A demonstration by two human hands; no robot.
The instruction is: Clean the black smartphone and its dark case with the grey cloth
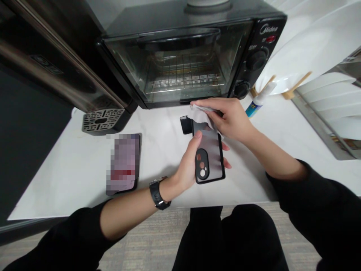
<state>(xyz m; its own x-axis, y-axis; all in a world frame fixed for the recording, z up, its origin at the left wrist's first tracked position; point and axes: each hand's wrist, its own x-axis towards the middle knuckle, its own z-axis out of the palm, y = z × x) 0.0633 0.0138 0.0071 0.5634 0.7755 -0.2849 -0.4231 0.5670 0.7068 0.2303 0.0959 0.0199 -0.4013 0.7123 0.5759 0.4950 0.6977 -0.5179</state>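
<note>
A phone case (pixel 213 154) with a black rim, a smoky see-through back and an oval camera cutout is gripped in my left hand (pixel 187 162). My left thumb presses its face, and fingertips show past its right edge. My right hand (pixel 228 116) pinches a pale grey cloth (pixel 201 116) against the case's upper end. Behind the case lies a small black flat item (pixel 185 125), partly covered by the case and cloth. A phone (pixel 124 163) with a blurred-out screen rests on the counter to the left.
A black toaster oven (pixel 180 64) stands at the back of the white counter (pixel 160 128). To its left is a machine with a slotted drip tray (pixel 103 119). A small spray bottle (pixel 260 101) stands right of my right hand, near white plates (pixel 299 56) on a wooden rack.
</note>
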